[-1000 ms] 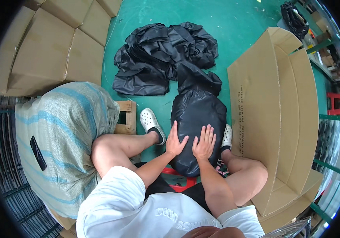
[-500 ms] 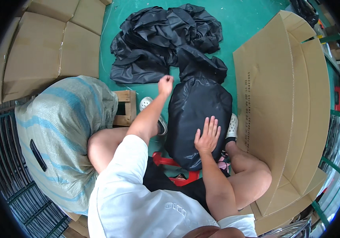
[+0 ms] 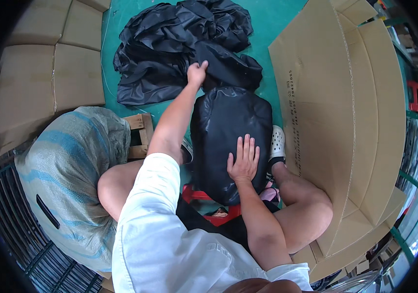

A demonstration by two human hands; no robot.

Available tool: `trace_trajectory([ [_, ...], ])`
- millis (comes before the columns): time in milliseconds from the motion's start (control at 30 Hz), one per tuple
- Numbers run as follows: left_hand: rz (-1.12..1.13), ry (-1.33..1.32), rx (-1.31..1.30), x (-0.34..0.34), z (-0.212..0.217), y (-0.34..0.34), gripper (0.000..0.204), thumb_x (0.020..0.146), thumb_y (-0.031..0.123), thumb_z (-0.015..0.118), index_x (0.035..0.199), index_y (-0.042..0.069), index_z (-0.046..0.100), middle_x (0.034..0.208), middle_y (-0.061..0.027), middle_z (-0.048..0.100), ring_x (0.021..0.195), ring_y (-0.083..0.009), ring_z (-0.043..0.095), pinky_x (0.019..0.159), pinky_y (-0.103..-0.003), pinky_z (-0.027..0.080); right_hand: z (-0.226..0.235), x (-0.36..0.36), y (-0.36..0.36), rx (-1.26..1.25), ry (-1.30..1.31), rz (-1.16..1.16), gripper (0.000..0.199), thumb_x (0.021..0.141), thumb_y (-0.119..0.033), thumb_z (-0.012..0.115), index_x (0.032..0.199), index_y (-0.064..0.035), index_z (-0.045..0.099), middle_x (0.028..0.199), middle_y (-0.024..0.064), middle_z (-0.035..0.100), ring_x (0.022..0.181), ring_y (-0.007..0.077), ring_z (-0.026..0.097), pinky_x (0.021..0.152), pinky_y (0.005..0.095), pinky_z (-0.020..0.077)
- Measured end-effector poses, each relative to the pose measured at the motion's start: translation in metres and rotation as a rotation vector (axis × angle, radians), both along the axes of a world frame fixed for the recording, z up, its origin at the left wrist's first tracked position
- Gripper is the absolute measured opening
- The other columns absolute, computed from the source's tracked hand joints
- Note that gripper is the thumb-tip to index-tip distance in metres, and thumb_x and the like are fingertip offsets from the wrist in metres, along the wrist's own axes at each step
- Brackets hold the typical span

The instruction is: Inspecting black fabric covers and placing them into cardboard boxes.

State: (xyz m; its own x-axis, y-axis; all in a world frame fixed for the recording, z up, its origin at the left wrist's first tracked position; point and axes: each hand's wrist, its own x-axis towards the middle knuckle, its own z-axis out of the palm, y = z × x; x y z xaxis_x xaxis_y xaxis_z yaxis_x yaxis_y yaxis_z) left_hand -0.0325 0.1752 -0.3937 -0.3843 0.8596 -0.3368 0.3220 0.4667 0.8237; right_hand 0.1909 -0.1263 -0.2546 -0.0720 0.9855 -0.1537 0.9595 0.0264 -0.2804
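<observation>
Stretched farther forward since a moment ago, left hand (image 3: 197, 73) gripping black cloth (image 3: 170, 44); right hand (image 3: 243, 161) pressed open and flat on black bundle (image 3: 228, 122).

A: what's lying around there?

B: big woven sack (image 3: 67, 180), grey with blue stripes, near left, right beside a small wooden crate (image 3: 138, 136). flattened cardboard sheets (image 3: 48, 73) far left on the green floor (image 3: 277, 14).

A: and the right?

B: huge open cardboard box (image 3: 345, 122) on its side, plus a red stool (image 3: 209, 205) near the middle.
</observation>
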Motion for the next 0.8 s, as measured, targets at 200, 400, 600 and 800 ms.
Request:
trace_trajectory([
  [200, 0.172, -1.047, -0.025, 0.013, 0.132, 0.046, 0.044, 0.094, 0.037, 0.061, 0.106, -0.005, 0.060, 0.099, -0.0137, 0.067, 0.084, -0.0289, 0.067, 0.079, -0.039, 0.053, 0.001, 0.005, -0.005, 0.037, 0.002, -0.008, 0.067, 0.089, -0.037, 0.052, 0.148, -0.0103, 0.034, 0.157, 0.0121, 0.024, 0.145, 0.0278, 0.022, 0.117, 0.0459, 0.0142],
  [400, 0.092, -0.806, 0.133, -0.008, 0.231, 0.006, 0.018, 0.087, 0.018, 0.071, 0.081, 0.012, 0.055, 0.069, 0.0023, 0.052, 0.057, -0.0116, 0.048, 0.055, -0.027, 0.040, 0.005, 0.001, -0.014, 0.094, 0.006, -0.003, 0.066, 0.090, -0.036, 0.050, 0.148, -0.0095, 0.033, 0.158, 0.0115, 0.023, 0.146, 0.0273, 0.020, 0.118, 0.0450, 0.0124],
  [600, -0.021, -0.727, 0.009, -0.057, 0.257, -0.057, 0.020, 0.089, 0.013, 0.068, 0.074, 0.013, 0.055, 0.069, 0.0026, 0.057, 0.061, -0.0112, 0.053, 0.058, -0.027, 0.043, 0.009, 0.001, -0.013, 0.168, 0.021, -0.013, 0.065, 0.091, -0.035, 0.050, 0.148, -0.0088, 0.033, 0.157, 0.0103, 0.024, 0.146, 0.0254, 0.021, 0.119, 0.0433, 0.0129],
  [800, -0.025, -0.720, 0.052, -0.083, 0.280, -0.085, 0.015, 0.093, 0.024, 0.064, 0.091, 0.009, 0.065, 0.085, 0.0002, 0.067, 0.074, -0.0119, 0.061, 0.070, -0.028, 0.047, 0.007, 0.003, -0.016, 0.174, 0.020, -0.022, 0.064, 0.091, -0.034, 0.050, 0.148, -0.0091, 0.033, 0.157, 0.0094, 0.024, 0.146, 0.0247, 0.020, 0.119, 0.0429, 0.0123],
])
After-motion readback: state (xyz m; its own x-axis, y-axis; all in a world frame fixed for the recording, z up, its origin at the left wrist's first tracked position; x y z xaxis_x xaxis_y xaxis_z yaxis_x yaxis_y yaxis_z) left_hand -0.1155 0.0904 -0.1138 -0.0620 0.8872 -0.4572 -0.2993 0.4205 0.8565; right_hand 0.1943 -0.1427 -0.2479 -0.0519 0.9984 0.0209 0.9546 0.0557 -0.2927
